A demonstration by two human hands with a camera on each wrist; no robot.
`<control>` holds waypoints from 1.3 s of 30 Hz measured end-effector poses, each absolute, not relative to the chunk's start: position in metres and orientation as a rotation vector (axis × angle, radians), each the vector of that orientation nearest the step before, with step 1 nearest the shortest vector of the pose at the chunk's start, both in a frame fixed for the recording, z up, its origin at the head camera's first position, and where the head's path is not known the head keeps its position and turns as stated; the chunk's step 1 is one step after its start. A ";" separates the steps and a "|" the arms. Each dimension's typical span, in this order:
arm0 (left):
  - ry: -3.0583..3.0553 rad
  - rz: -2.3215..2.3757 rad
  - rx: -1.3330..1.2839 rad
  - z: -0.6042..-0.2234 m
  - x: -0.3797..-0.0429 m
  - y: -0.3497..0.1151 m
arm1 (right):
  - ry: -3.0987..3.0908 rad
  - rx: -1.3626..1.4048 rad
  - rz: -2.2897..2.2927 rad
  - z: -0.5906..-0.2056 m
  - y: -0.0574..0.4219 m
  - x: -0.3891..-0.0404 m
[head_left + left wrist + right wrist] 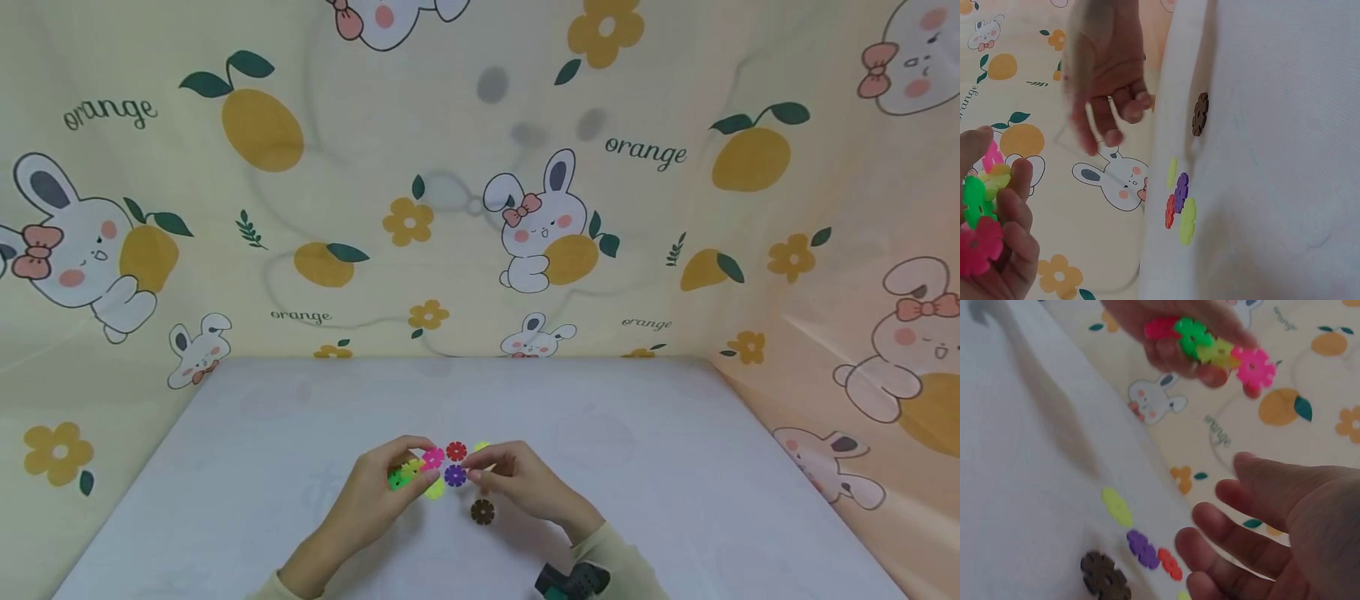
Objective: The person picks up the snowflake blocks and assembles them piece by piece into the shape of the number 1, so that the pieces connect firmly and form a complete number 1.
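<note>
On the left, the left hand (pixel 375 483) pinches a short chain (pixel 410 469) between thumb and fingers, raised above the white table (pixel 645 467). The chain counts 4 flower-shaped pieces, overlapping at their edges: a rose piece (pixel 1160 327), a green piece (pixel 398 480), a yellow piece within the row, and a bright pink piece (pixel 432 457) at the right end. These 4 look already slotted together, though the joints are too small to check. Right of the chain, 5 pieces lie loose on the table: a near yellow piece (pixel 435 490), a purple piece (pixel 455 476) with a red piece (pixel 456 451) on its far side, a far yellow piece (pixel 482 447) partly behind fingers, and a brown piece (pixel 482 512), nearest. Farthest right, the right hand (pixel 525 483) is apart from the left, fingers loosely bent, holding nothing. Judging by this layout, joining is about halfway, with those 5 unattached.
</note>
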State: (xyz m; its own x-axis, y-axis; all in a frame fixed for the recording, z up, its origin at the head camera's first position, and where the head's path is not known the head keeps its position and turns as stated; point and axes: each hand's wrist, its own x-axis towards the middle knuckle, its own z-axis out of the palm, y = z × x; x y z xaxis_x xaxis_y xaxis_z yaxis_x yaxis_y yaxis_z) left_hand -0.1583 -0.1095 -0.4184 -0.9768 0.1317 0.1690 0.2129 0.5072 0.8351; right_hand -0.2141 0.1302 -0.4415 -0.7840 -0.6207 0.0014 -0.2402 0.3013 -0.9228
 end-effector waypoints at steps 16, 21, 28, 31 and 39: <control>-2.684 -1.516 -0.251 -0.417 -0.160 -0.109 | 2.354 -0.765 -1.100 -0.456 0.142 -0.221; -2.692 -1.525 -0.268 -0.417 -0.160 -0.109 | 2.388 -0.717 -1.044 -0.458 0.144 -0.220; -2.698 -1.538 -0.274 -0.418 -0.160 -0.110 | 2.409 -0.698 -1.036 -0.459 0.142 -0.218; -2.697 -1.555 -0.288 -0.418 -0.160 -0.110 | 2.423 -0.703 -1.027 -0.459 0.141 -0.217; -2.701 -1.566 -0.305 -0.419 -0.160 -0.111 | 2.428 -0.703 -0.991 -0.458 0.137 -0.214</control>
State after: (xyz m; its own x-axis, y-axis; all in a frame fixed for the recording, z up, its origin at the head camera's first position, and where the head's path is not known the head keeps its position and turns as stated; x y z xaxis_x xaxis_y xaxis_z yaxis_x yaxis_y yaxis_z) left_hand -0.1600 -0.1113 -0.4193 -0.9811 0.1649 0.1012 0.1698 0.4828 0.8591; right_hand -0.2135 0.1373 -0.4578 -0.7822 -0.5934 -0.1898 -0.2912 0.6176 -0.7306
